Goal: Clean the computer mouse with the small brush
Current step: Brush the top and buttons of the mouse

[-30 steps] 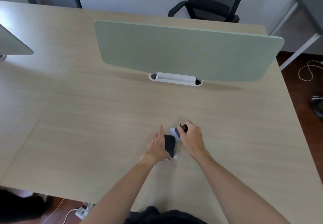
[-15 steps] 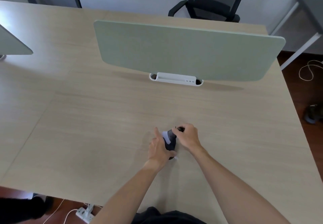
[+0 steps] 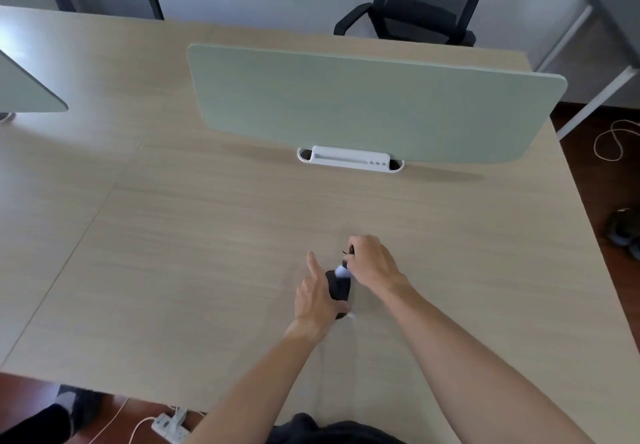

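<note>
Light wood desk [image 3: 207, 253], green divider panel [image 3: 363, 104] stood along the far edge. Toward the near edge, a black mouse [image 3: 338, 288] is held from its left side by the left hand [image 3: 317, 300], index finger stretched out. The small brush [image 3: 344, 268] is gripped in the curled right hand [image 3: 372, 263], white bristles touching the mouse's far end.

A pale wooden desk [image 3: 214, 243] bears a black mouse [image 3: 338, 288] and green divider [image 3: 374, 104].
</note>
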Tool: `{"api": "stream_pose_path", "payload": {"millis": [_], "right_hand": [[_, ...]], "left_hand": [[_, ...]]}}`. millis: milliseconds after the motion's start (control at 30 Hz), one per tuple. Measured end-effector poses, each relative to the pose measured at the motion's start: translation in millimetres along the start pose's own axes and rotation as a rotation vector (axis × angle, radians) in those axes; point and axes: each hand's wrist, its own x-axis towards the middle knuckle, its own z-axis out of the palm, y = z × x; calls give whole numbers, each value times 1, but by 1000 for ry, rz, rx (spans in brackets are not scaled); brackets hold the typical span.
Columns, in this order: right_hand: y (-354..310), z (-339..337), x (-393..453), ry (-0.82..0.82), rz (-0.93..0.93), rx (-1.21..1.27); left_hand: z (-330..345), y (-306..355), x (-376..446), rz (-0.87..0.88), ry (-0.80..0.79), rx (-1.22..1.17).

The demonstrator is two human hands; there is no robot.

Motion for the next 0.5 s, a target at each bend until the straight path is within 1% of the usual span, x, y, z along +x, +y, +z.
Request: {"api": "stream_pose_path", "payload": {"millis": [33, 67, 133, 167, 233, 300, 333, 367, 433, 467, 500], "right_hand": [[-3, -3, 0, 37, -23, -8], [-6, -3, 1, 49, -57, 44], [-7, -2, 1, -22, -106, 174], [-6, -1, 0, -71, -101, 182], [1, -4, -2, -109, -36, 68], [6, -13, -3, -89, 27, -98], [7, -16, -2, -56, 49, -133], [8, -18, -2, -21, 66, -103], [9, -14, -4, 38, 64, 83], [12, -10, -6, 42, 54, 164], [15, -6, -10, 21, 52, 188]], "left_hand": [[0, 0, 0, -6, -2, 8], [-1, 1, 0, -10, -4, 13], [-1, 1, 0, -12, -10, 15], [-1, 1, 0, -9, -8, 12], [-1, 1, 0, 0, 3, 14], [-2, 2, 0, 1, 10, 25], [-2, 2, -1, -4, 10, 31], [-2, 2, -1, -9, 7, 34], [-3, 3, -2, -11, 1, 37], [-4, 3, -3, -10, -2, 37], [-5, 4, -3, -6, -4, 35]]}}
